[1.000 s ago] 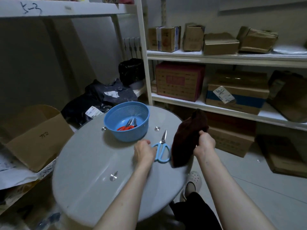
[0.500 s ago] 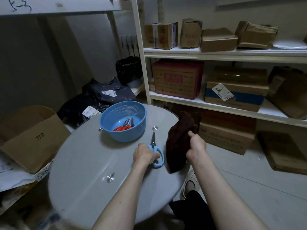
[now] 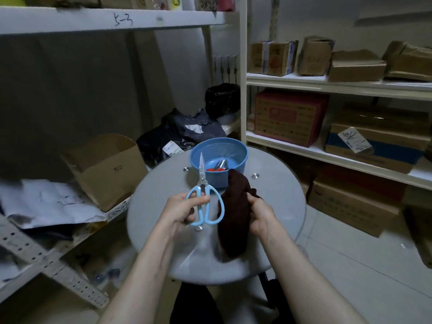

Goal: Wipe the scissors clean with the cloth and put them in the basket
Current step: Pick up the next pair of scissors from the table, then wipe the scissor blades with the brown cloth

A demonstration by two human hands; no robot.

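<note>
Two hands work over the round table in the head view. The wiping step looks about to begin rather than under way, since blade and cloth are apart. The left hand grips the blue-handled scissors by the left loop, fingers curled round it and thumb pressed on the handle. The closed blades point up toward twelve o'clock, lifted off the tabletop. The right hand, at three o'clock from the scissors, clenches a bunch of the dark brown cloth, whose loose end hangs down toward six o'clock. The cloth lies just beside the right handle loop; whether they touch is hard to tell. The blue basket sits at twelve o'clock on the table, beyond the blade tip, with red-handled scissors lying in it. The next move probably calls for folding the cloth round the blades and drawing it along the steel, fingers kept off the point. After that the scissors can go forward into the basket.
</note>
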